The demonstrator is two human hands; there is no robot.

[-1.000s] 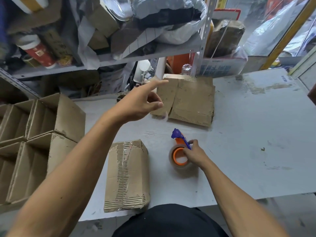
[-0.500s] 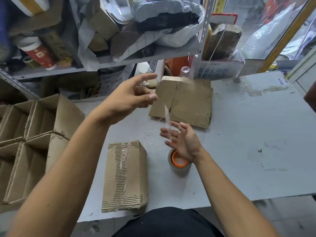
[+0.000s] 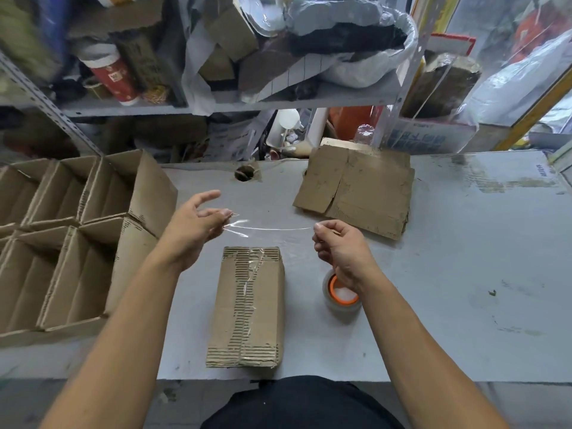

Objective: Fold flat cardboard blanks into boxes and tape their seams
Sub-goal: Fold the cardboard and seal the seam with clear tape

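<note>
A folded cardboard box (image 3: 247,308) lies on the grey table (image 3: 448,274) in front of me, a clear tape seam running down its top. A strip of clear tape (image 3: 269,228) stretches level above the box's far end. My left hand (image 3: 193,226) pinches its left end. My right hand (image 3: 335,244) pinches its right end. The tape roll (image 3: 340,300) with its orange core sits on the table under my right wrist. Flat cardboard blanks (image 3: 356,188) are stacked at the back of the table.
Several finished open boxes (image 3: 68,239) stand packed together at the left edge. A metal shelf (image 3: 216,103) crammed with bags and cardboard rises behind the table. A round hole (image 3: 244,173) is cut in the tabletop near the back.
My right hand left the tape roll and took the strip's free end. Both hands came down and apart, turning the strip from upright to level over the box.
</note>
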